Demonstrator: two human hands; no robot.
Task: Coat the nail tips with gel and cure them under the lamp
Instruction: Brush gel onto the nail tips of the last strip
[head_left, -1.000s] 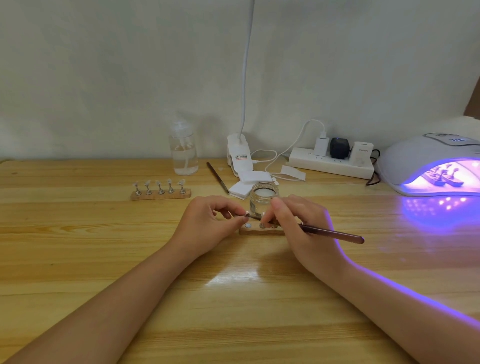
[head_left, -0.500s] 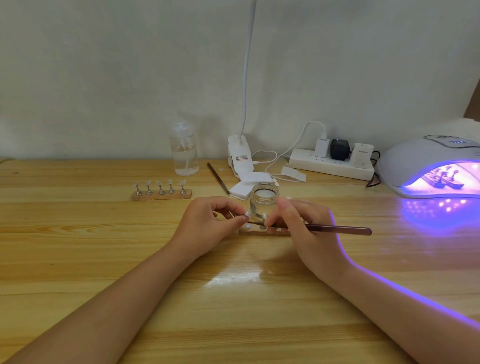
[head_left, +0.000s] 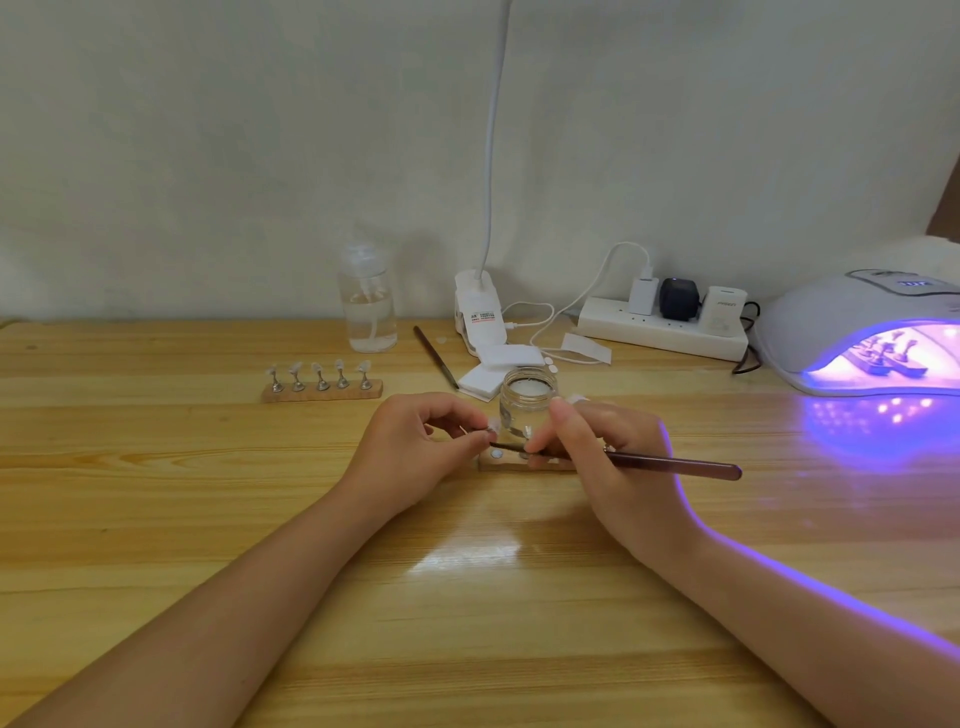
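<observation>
Presently gel brushed on: nail tip (head_left: 492, 428) pinched in left hand (head_left: 415, 452), brush (head_left: 670, 463) gripped by right hand (head_left: 618, 467); steady strokes needed next.

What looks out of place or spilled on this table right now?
Nothing looks spilled or damaged. The only stray bits are small white nail tips lying loose near the foam pads, and a spare brush left flat on the table behind the gel jar.
</observation>
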